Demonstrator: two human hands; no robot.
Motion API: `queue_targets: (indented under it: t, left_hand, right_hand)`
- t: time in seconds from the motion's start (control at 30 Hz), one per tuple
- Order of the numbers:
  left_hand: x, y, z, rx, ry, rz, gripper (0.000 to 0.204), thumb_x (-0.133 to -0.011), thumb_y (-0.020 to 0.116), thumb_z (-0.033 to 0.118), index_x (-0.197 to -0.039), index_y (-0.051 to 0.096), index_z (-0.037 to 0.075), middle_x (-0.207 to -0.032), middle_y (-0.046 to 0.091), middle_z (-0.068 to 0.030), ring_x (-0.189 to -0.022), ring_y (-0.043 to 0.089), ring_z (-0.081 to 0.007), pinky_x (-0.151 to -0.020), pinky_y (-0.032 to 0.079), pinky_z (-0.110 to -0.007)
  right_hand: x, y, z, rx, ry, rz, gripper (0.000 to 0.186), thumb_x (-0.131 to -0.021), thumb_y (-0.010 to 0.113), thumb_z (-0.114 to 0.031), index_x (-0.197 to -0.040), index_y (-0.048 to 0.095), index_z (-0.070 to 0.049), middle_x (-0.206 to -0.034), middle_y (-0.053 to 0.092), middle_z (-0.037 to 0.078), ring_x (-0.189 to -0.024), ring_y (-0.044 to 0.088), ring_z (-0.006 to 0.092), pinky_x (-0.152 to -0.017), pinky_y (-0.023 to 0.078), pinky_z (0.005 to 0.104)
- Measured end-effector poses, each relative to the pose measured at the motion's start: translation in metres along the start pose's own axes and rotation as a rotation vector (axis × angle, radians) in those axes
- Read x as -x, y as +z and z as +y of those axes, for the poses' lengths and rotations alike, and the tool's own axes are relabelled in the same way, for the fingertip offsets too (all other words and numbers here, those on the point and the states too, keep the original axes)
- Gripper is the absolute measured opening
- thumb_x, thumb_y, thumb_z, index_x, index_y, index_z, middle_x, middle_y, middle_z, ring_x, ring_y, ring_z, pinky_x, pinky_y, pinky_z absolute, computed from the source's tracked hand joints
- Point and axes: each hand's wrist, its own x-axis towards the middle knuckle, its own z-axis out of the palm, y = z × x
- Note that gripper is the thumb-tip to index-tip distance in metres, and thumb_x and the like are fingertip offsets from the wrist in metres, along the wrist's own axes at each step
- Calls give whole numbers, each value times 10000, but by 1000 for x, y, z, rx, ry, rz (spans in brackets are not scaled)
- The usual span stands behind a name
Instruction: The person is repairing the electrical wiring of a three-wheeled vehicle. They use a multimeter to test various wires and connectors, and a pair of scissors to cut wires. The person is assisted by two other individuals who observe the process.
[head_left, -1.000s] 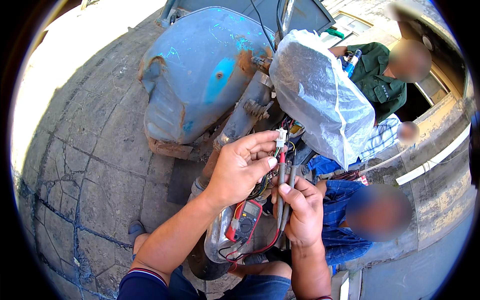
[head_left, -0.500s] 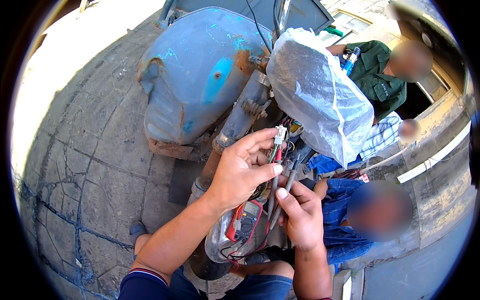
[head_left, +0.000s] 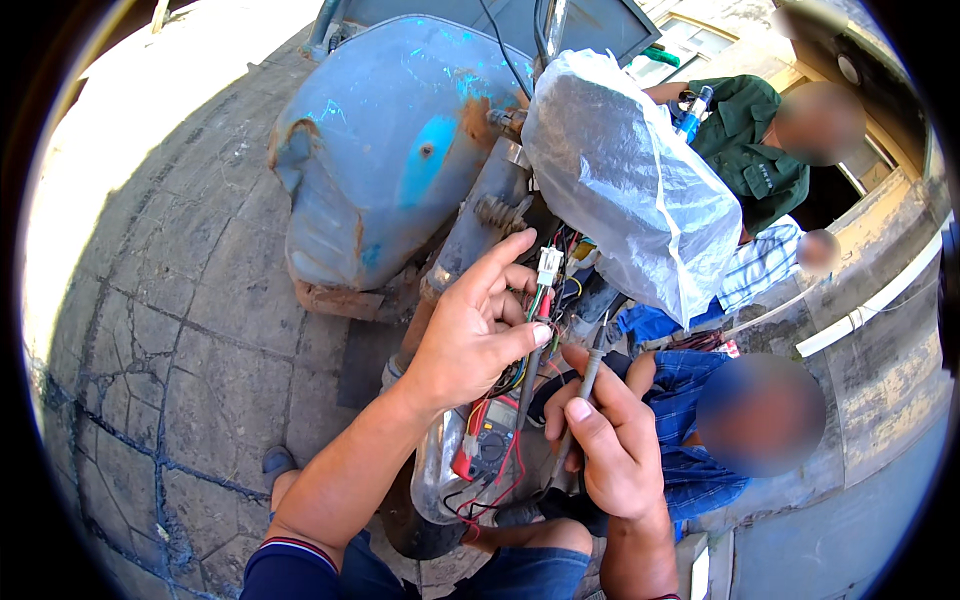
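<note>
My left hand (head_left: 455,335) is closed, its thumb pressing a test probe (head_left: 528,375) with a red tip section against the fingers. The index finger stretches out past the grip. At that probe's upper end is a white plug connector (head_left: 549,263) with several coloured wires below it. Whether the tip is inside the connector I cannot tell. My right hand (head_left: 615,445) pinches a second, grey test probe (head_left: 580,400), its thin point upward and apart from the connector. Below the hands a red and grey multimeter (head_left: 490,447) lies on clear plastic, red and black leads running from it.
A dented, rusty blue-grey vehicle body (head_left: 370,170) stands ahead on the left, beside a metal tube (head_left: 490,205). A plastic-wrapped bulky part (head_left: 625,170) is at its right. One person in blue plaid (head_left: 690,400) is close on my right; others sit farther back. Paving (head_left: 220,390) spreads left.
My right hand has moved right and slightly down with its probe, away from the other probe. My left index finger has straightened away from the connector. The multimeter shows more fully.
</note>
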Motion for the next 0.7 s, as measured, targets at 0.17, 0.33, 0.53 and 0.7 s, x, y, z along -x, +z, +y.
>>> queue_targets:
  t: [0.17,0.33,0.53,0.7]
  left_hand:
    - [-3,-6,3,-8,-29,-44,785,-854,661,-134,-1559,349,16,-1158,580,-56,-880,591,-77,-769,514,-236]
    - [-5,-8,6,-27,-41,-77,797,-834,687,-77,-1556,360,6,-1209,590,-83,-958,594,-121,-853,513,-260]
    - [-8,-3,7,-34,-54,-48,825,-809,672,-103,-1562,348,0,-1190,592,-82,-973,596,-136,-888,507,-267]
    - [-10,-6,6,-58,-48,-75,825,-804,673,-107,-1557,353,-3,-1159,595,-75,-957,592,-135,-880,508,-269]
  right_hand:
    - [-18,6,-4,-68,67,-66,473,-1023,635,-146,-1411,469,69,-759,636,-9,-581,491,12,-503,359,181]
    - [-32,-1,-11,-82,170,-62,332,-998,674,-139,-1241,524,31,-707,655,6,-503,482,15,-440,324,194]
    - [-42,-5,-9,-78,174,-53,310,-989,686,-142,-1193,514,14,-677,650,18,-472,471,23,-418,316,203]
    - [-44,-6,-10,-83,200,-54,312,-991,683,-142,-1198,509,14,-674,646,17,-472,462,20,-417,310,206]
